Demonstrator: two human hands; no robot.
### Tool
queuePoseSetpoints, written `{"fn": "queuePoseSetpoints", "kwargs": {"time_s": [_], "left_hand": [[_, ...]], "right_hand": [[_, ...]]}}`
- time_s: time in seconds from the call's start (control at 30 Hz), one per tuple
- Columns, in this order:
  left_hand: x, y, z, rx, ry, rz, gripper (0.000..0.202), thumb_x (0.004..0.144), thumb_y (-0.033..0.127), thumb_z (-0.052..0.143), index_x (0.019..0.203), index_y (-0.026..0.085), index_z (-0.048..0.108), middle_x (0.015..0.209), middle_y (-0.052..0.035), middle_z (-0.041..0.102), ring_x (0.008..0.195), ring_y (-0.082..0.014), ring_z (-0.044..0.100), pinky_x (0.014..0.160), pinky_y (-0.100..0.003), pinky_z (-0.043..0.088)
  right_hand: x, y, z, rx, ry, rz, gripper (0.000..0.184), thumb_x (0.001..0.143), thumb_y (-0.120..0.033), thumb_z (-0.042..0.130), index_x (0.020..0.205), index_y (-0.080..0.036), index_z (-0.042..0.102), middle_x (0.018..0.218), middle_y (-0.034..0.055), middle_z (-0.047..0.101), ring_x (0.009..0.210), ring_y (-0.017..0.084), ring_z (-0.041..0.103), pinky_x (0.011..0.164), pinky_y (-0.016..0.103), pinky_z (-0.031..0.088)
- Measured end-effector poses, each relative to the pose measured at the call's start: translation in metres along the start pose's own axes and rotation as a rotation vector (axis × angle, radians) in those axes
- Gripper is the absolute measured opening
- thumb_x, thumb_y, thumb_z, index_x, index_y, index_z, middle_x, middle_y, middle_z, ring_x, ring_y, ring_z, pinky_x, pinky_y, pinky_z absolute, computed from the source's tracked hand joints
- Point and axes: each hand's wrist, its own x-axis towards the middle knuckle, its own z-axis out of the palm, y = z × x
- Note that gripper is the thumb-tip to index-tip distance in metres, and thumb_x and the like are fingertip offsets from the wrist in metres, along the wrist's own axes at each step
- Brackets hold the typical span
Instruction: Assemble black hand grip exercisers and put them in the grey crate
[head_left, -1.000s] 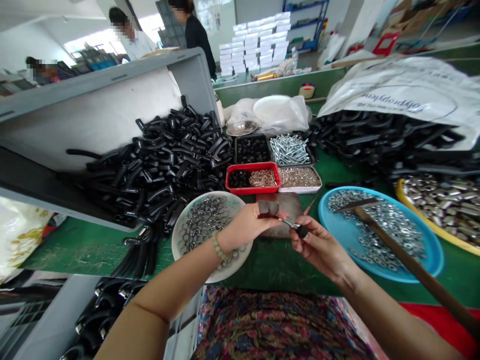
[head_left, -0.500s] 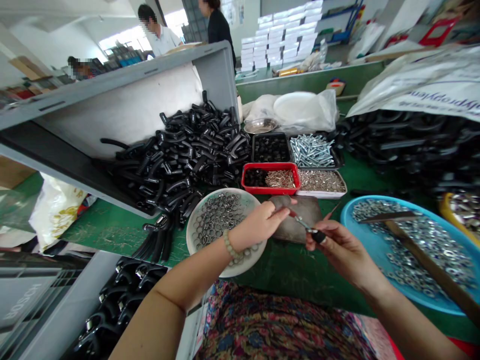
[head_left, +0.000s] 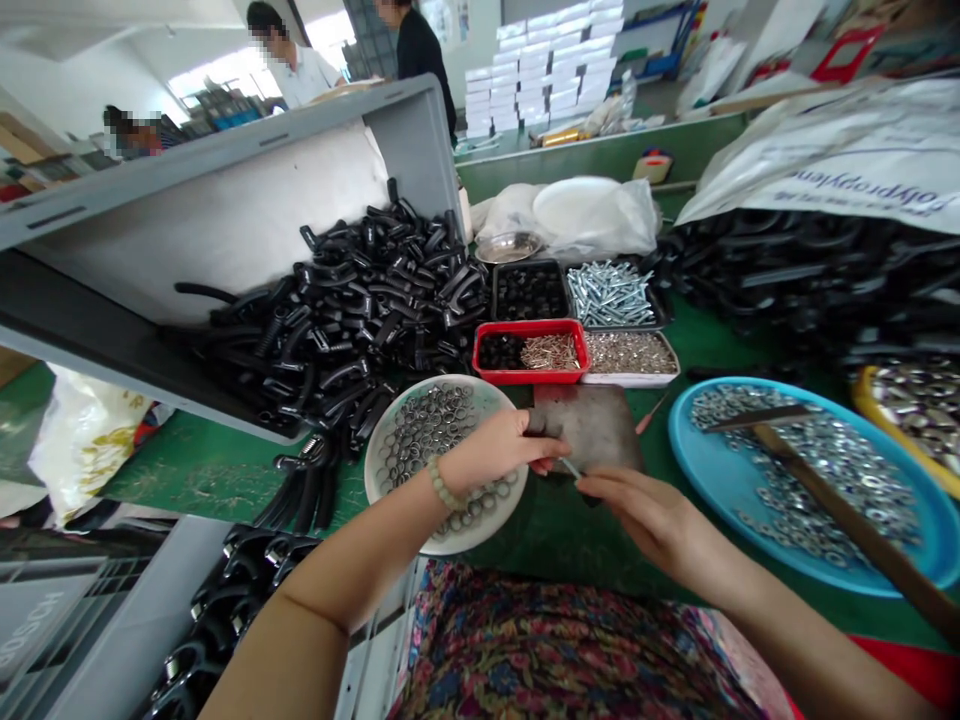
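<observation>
The work in hand looks like close, two-handed fitting at a scuffed dark metal plate (head_left: 592,430), which lies on the green counter (head_left: 202,470) between the two grips. The right grip (head_left: 649,520) is clenched around a slim steel-shafted tool (head_left: 571,468). Only its thin shaft and a dark bit of handle show beneath the fingers, and the tip points toward the left grip (head_left: 495,450). The left grip is curled closed at the plate's near-left edge, with its fingertips just beside the shaft, but the hand hides whatever is there, so I cannot tell if it holds anything. Under and to the left of the left grip sits a white plate (head_left: 484,530) heaped with small metal rings (head_left: 424,435). To the right of the right grip lies a blue tray (head_left: 682,440) of steel washers (head_left: 825,450), with a wooden-handled hammer (head_left: 840,515) resting across it. Ahead of both grips are a red tray (head_left: 510,326) and a black tray (head_left: 529,270) of small parts, and beyond the left grip is a large pile of black plastic handles (head_left: 337,340). With the shaft's tip so close to the left fingertips, this moment calls for steady, careful alignment between the two grips.
</observation>
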Motion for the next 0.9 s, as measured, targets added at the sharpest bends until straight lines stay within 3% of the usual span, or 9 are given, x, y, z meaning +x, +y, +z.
{"fn": "queuePoseSetpoints", "kwargs": {"time_s": [0.13, 0.3, 0.37, 0.43, 0.53, 0.6, 0.7, 0.8, 0.9], "left_hand": [[-0.005, 0.007, 0.010, -0.081, 0.072, 0.111, 0.016, 0.076, 0.023, 0.065, 0.088, 0.014, 0.068, 0.075, -0.0027, 0.065, 0.071, -0.0131, 0.059, 0.073, -0.025, 0.047], [-0.006, 0.005, 0.020, -0.056, 0.152, 0.232, 0.018, 0.073, 0.022, 0.069, 0.089, 0.016, 0.069, 0.094, -0.0064, 0.067, 0.089, -0.0169, 0.062, 0.085, -0.028, 0.047], [-0.005, 0.001, 0.021, -0.060, 0.130, 0.192, 0.020, 0.075, 0.023, 0.067, 0.093, 0.016, 0.069, 0.090, -0.0053, 0.069, 0.085, -0.0161, 0.063, 0.082, -0.027, 0.048], [-0.004, -0.003, 0.020, -0.053, 0.076, 0.090, 0.021, 0.077, 0.025, 0.064, 0.095, 0.016, 0.068, 0.081, -0.0042, 0.069, 0.076, -0.0149, 0.063, 0.077, -0.026, 0.049], [-0.004, -0.006, 0.017, -0.060, -0.049, -0.112, 0.024, 0.081, 0.030, 0.060, 0.094, 0.012, 0.068, 0.072, -0.0046, 0.067, 0.065, -0.0135, 0.062, 0.067, -0.025, 0.050], [-0.006, -0.003, 0.016, -0.067, -0.103, -0.132, 0.023, 0.081, 0.029, 0.060, 0.094, 0.012, 0.067, 0.076, -0.0055, 0.068, 0.067, -0.0135, 0.062, 0.068, -0.025, 0.050], [-0.010, 0.007, 0.020, 0.027, -0.043, 0.094, 0.013, 0.079, 0.022, 0.062, 0.089, 0.016, 0.068, 0.087, -0.0050, 0.069, 0.082, -0.0150, 0.063, 0.082, -0.027, 0.049], [-0.011, 0.008, 0.025, 0.160, 0.127, 0.327, 0.014, 0.081, 0.013, 0.055, 0.076, 0.018, 0.068, 0.100, -0.0057, 0.066, 0.095, -0.0158, 0.061, 0.092, -0.029, 0.045], [-0.007, -0.001, 0.027, 0.278, 0.284, 0.429, 0.027, 0.078, 0.002, 0.047, 0.083, 0.017, 0.068, 0.118, -0.0079, 0.059, 0.113, -0.0184, 0.053, 0.102, -0.032, 0.039]], "right_hand": [[0.000, 0.001, 0.008, 0.436, 0.101, 0.158, 0.017, 0.085, -0.037, 0.060, 0.093, -0.022, 0.062, 0.080, 0.0041, 0.068, 0.072, 0.016, 0.065, 0.070, 0.031, 0.054], [-0.001, 0.008, 0.024, 0.917, 0.160, 0.340, 0.035, 0.069, -0.045, 0.076, 0.089, -0.023, 0.057, 0.069, -0.0020, 0.063, 0.055, 0.010, 0.059, 0.052, 0.021, 0.049], [-0.005, 0.006, 0.022, 0.839, 0.167, 0.289, 0.028, 0.076, -0.045, 0.070, 0.091, -0.025, 0.058, 0.069, -0.0023, 0.062, 0.055, 0.009, 0.059, 0.053, 0.021, 0.050], [-0.010, 0.002, 0.015, 0.553, 0.129, 0.179, 0.017, 0.084, -0.039, 0.061, 0.095, -0.026, 0.062, 0.078, 0.0013, 0.066, 0.068, 0.013, 0.063, 0.063, 0.025, 0.053], [-0.017, -0.003, 0.002, 0.068, -0.029, 0.015, 0.022, 0.089, -0.029, 0.054, 0.107, -0.025, 0.066, 0.105, 0.0084, 0.067, 0.096, 0.019, 0.063, 0.085, 0.033, 0.051], [-0.019, -0.003, 0.000, 0.047, -0.063, 0.001, 0.023, 0.089, -0.027, 0.053, 0.109, -0.026, 0.066, 0.107, 0.0083, 0.067, 0.098, 0.019, 0.063, 0.087, 0.033, 0.050], [-0.015, 0.002, 0.011, 0.513, 0.071, 0.147, 0.013, 0.088, -0.032, 0.058, 0.099, -0.027, 0.062, 0.085, 0.0020, 0.067, 0.073, 0.013, 0.065, 0.069, 0.027, 0.054], [-0.008, 0.004, 0.022, 0.994, 0.172, 0.297, 0.026, 0.074, -0.038, 0.074, 0.092, -0.027, 0.058, 0.072, -0.0037, 0.063, 0.054, 0.007, 0.057, 0.052, 0.018, 0.048], [-0.004, 0.002, 0.024, 1.142, 0.211, 0.358, 0.032, 0.065, -0.032, 0.081, 0.088, -0.025, 0.059, 0.071, -0.0037, 0.063, 0.054, 0.006, 0.056, 0.052, 0.016, 0.047]]}}
